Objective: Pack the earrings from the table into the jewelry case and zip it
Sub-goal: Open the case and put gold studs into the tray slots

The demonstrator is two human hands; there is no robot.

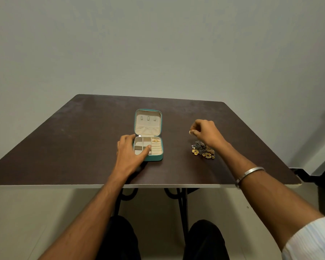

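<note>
Packing under way. Left hand [132,149], fingers straight, steadies the open case [148,145], one earring [155,140] inside at 1 o'clock. Right hand [204,130] pinches a small earring [190,132] above the pile [203,149], at the case's 3 o'clock on the surface [64,147]. Next, likely: carry it to a free compartment.

Plain room, likely home: bare grey wall [158,44], dark folding table [64,147], pale floor [36,212].

Jewelry case [154,157]: teal, zip-around, lying open, cream lining, lid flat behind divided tray. One gold earring [155,140] in back-right compartment. Earring pile [203,150]: gold and dark pieces, heaped well right of case.
</note>
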